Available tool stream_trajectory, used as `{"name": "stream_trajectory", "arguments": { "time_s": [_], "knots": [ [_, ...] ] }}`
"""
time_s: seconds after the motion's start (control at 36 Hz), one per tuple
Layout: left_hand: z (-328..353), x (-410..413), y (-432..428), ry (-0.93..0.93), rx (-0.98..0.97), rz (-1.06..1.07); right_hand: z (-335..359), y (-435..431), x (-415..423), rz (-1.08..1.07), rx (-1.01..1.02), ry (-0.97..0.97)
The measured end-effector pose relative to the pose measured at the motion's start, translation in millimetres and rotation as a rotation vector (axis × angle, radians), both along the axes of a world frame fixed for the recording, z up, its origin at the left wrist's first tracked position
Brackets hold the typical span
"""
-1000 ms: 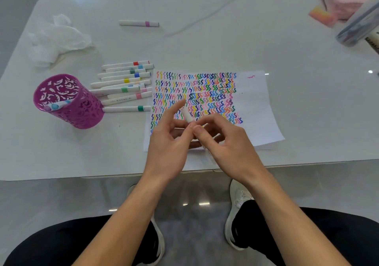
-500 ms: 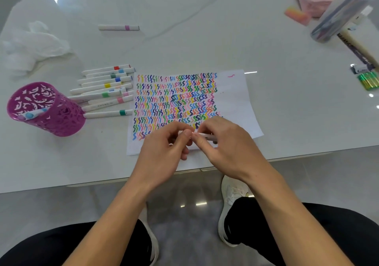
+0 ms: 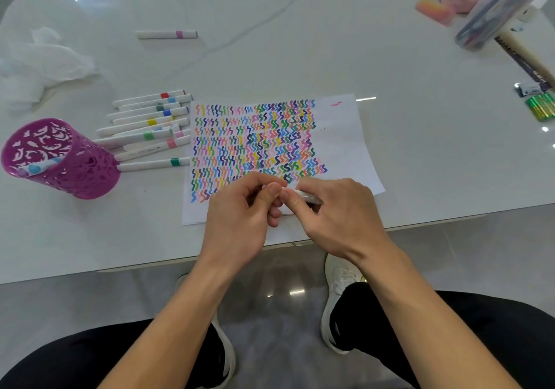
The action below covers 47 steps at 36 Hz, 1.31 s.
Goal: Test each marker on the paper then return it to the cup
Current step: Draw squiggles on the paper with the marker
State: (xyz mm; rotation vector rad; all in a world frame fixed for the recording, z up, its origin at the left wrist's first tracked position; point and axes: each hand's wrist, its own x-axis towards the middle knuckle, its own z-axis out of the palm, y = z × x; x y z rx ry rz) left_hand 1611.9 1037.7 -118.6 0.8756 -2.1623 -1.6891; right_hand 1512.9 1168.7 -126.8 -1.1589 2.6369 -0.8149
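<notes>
Both the left hand (image 3: pixel 240 217) and right hand (image 3: pixel 341 213) have a pinching grip on one white marker (image 3: pixel 304 195) over the paper (image 3: pixel 342 148). The purple cup (image 3: pixel 90 175) sits left.

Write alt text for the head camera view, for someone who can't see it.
A person's left hand and right hand together pinch a white marker over a white paper sheet covered in colourful squiggles. Left of the sheet, a row of white markers lies on the white table beside a purple perforated cup.
</notes>
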Motion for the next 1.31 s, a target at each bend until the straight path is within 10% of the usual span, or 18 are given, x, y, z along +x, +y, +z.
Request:
{"name": "stream_trajectory", "arguments": {
  "time_s": [0.64,0.94,1.31],
  "knots": [
    [-9,-1,-7,-0.043,0.020,0.148,3,-1,-10,-0.107,-0.008,-0.352],
    [-8,6,-16,-0.126,-0.340,0.142,2,-4,-8,-0.188,-0.448,-0.746],
    [-24,15,-23,-0.227,-0.550,0.082,-16,-23,9,-0.160,-0.444,-0.753]
  ]
}}
